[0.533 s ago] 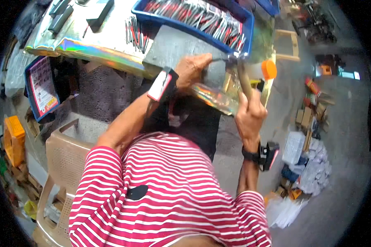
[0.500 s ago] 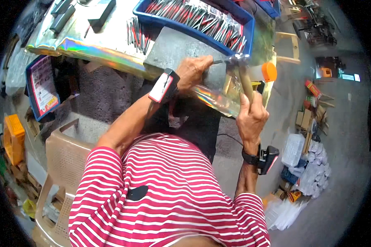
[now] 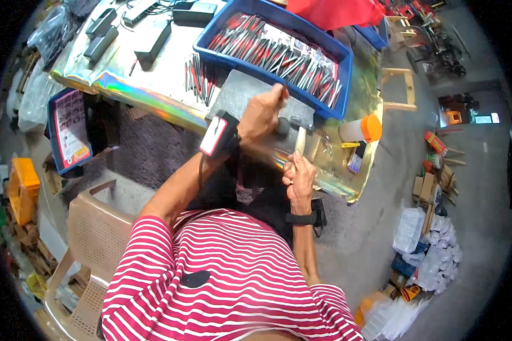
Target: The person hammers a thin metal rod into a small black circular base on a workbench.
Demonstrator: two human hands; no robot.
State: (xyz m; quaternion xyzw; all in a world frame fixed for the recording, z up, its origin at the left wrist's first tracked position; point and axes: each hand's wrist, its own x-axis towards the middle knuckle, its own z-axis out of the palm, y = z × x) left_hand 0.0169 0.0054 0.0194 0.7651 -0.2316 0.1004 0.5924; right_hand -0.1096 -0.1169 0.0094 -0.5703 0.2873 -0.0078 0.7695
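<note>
My right hand (image 3: 300, 176) grips the pale wooden handle of a hammer (image 3: 300, 142). The hammer's dark metal head is down at the near right part of a flat grey block (image 3: 239, 88) on the table. Over that block is my left hand (image 3: 260, 118), left of the hammer and slightly blurred, its fingers drawn together. What it holds, if anything, is hidden. Behind the block stands a blue tray (image 3: 202, 45) full of thin red, black and silver tools. More such slim tools (image 3: 199, 78) lie in a row left of the block.
To the right stands a container with an orange lid (image 3: 371, 128), near a small yellow-handled item (image 3: 350, 145). Black boxes (image 3: 152, 46) and cables occupy the table's left. A brown plastic chair (image 3: 99, 227) is at my left. Bagged goods (image 3: 438, 244) lie on the right floor.
The hammer has come down and left, from above the table's right side to the block. My left hand has tilted up, and the dark rod end seen at its fingertips no longer shows.
</note>
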